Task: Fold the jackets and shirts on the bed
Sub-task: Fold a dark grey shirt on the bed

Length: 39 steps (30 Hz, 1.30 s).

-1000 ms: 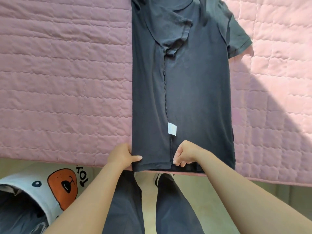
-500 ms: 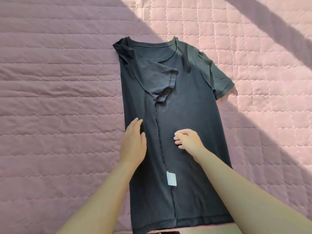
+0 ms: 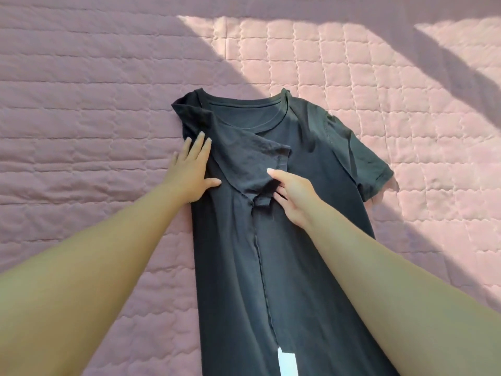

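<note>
A dark T-shirt [image 3: 298, 240] lies flat on the pink quilted bed [image 3: 81, 131], collar toward the far edge, one sleeve [image 3: 249, 164] folded inward. The left hand [image 3: 189, 172] presses open on the folded edge. The right hand [image 3: 292, 196], fingers straight, touches the sleeve's cuff. This appears to be smoothing the first side fold; next, the opposite side needs folding in.

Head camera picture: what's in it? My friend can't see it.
Two bare hands rest on a dark T-shirt lying on a pink quilted bedcover. The left hand presses flat on the shirt's folded-in side, the right hand touches the folded-in sleeve, and the other sleeve lies spread out.
</note>
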### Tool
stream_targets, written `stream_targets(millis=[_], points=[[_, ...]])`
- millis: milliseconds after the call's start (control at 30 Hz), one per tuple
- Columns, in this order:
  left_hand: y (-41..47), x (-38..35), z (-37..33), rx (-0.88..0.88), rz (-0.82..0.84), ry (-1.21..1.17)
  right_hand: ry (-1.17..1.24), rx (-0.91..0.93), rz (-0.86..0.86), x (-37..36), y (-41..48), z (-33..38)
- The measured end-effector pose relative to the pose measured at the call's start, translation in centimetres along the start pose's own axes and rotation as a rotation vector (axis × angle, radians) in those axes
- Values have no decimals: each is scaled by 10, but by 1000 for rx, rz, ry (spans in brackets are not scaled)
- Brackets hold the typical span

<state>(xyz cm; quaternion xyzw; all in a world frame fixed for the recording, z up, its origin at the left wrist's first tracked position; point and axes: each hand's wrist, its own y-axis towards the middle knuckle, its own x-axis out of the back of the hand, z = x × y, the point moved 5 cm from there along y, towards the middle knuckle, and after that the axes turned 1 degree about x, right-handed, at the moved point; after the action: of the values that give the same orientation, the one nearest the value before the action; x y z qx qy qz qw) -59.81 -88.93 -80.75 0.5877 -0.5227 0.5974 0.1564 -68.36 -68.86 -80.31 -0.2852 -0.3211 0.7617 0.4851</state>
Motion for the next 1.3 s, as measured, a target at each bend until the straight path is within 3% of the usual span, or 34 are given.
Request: stream_targets(millis=[100, 267, 367, 600, 800, 867, 933, 1033, 1200, 1300], points=[[24, 10, 0, 25, 76, 78, -155, 22, -58, 3, 22, 6], [47, 19, 1, 44, 179, 285, -646, 245, -373, 28, 36, 25], [55, 18, -3, 77, 247, 306, -641, 184, -382, 48, 43, 26], [56, 24, -8, 196, 257, 362, -665, 145, -104, 45, 32, 38], [45, 45, -39, 313, 310, 281, -464, 472, -455, 122, -3, 79], [44, 50, -67, 225, 229, 226, -454, 516, -639, 158, -9, 86], [41, 45, -108, 45, 108, 167, -455, 352, -748, 192, -2, 80], [28, 17, -175, -236, 45, 38, -308, 100, -598, 210, 9, 67], [22, -22, -238, -388, -9, 34, -244, 54, -279, 204, 29, 71], [28, -29, -255, -377, -8, 7, -469, 263, -490, 213, 31, 99]])
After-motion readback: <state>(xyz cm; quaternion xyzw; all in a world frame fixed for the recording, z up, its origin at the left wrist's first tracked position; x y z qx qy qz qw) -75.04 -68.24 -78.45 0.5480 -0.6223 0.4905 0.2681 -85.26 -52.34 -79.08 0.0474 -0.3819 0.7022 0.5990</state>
